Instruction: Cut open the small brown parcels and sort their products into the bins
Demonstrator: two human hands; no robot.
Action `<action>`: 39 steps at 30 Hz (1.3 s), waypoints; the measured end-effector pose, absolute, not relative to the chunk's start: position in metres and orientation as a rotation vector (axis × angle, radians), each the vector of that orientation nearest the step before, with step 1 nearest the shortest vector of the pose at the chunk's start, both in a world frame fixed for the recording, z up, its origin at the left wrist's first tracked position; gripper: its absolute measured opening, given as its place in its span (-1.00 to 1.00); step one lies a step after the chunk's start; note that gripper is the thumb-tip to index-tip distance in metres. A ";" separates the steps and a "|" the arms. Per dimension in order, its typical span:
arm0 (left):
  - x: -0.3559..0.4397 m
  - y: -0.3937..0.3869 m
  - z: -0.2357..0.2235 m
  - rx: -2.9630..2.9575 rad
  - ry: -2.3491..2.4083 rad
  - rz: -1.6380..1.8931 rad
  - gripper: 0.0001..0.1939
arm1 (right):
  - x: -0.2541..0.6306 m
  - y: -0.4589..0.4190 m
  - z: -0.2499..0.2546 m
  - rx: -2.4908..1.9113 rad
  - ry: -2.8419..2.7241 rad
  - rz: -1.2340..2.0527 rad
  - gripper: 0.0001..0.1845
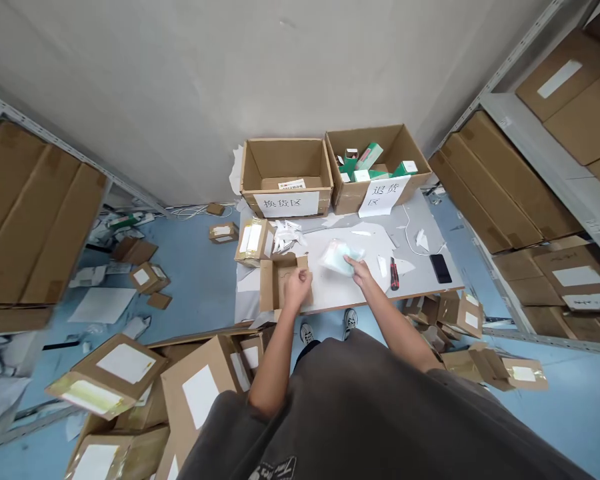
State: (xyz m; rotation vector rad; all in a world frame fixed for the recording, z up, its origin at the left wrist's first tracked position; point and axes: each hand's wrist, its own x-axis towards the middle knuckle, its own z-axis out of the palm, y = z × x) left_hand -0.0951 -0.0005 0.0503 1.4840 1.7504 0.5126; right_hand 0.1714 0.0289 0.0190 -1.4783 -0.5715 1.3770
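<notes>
My right hand (359,270) grips the near right corner of a pale green and white packet in clear plastic (337,256), its thumb on top, above the table. Over the right side of a small open cardboard box (275,283) is my left hand (299,287), its fingers curled together; whether they hold anything is hidden. The box's flaps stand open and its inside is partly covered by that hand. Behind it a taped, labelled carton (255,241) stands beside a heap of crumpled white paper strips (287,236).
Two big cartons with paper signs stand at the table's back: the left one (286,143) contains a printed slip, the right one (405,150) green-white boxes. A red-black cutter (395,274) and phone (440,268) lie right. Stacked boxes (205,387) crowd the front left; shelves flank both sides.
</notes>
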 end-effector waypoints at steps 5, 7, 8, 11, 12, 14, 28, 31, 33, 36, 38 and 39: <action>0.023 0.023 0.019 1.164 1.541 0.594 -0.34 | 0.155 0.017 -0.019 -1.200 -0.195 1.481 -0.40; 0.054 0.027 0.003 1.068 1.482 0.737 -0.38 | 0.152 0.015 -0.031 -1.180 -0.163 1.471 -0.44; 0.064 0.028 -0.005 1.026 1.469 0.775 -0.40 | 0.154 0.014 -0.035 -1.186 -0.145 1.464 -0.46; 0.072 0.037 -0.022 0.944 1.476 0.804 -0.40 | 0.172 0.009 -0.047 -1.258 -0.096 1.513 -0.46; 0.068 0.041 -0.026 0.928 1.476 0.797 -0.40 | 0.181 0.007 -0.050 -1.287 -0.096 1.550 -0.44; 0.057 0.051 -0.034 0.894 1.460 0.764 -0.41 | 0.199 0.006 -0.057 -1.328 -0.148 1.635 -0.39; 0.042 0.047 -0.119 0.894 1.748 0.297 -0.59 | 0.213 0.018 -0.120 -2.136 -1.073 1.500 -0.74; 0.040 0.041 -0.116 1.027 1.895 0.314 -0.43 | 0.211 0.014 -0.118 -2.303 -1.170 1.344 -0.70; 0.037 0.034 -0.110 1.147 2.033 0.336 -0.32 | 0.209 0.011 -0.113 -2.358 -1.134 1.299 -0.60; 0.036 0.019 -0.101 1.307 2.085 0.341 -0.31 | 0.206 0.006 -0.107 -2.369 -1.028 1.289 -0.54; 0.043 0.011 -0.098 1.410 1.989 0.310 -0.29 | 0.204 0.001 -0.105 -2.320 -1.041 1.286 -0.54; 0.049 0.008 -0.098 1.445 1.938 0.284 -0.25 | 0.203 -0.002 -0.105 -2.279 -1.072 1.297 -0.56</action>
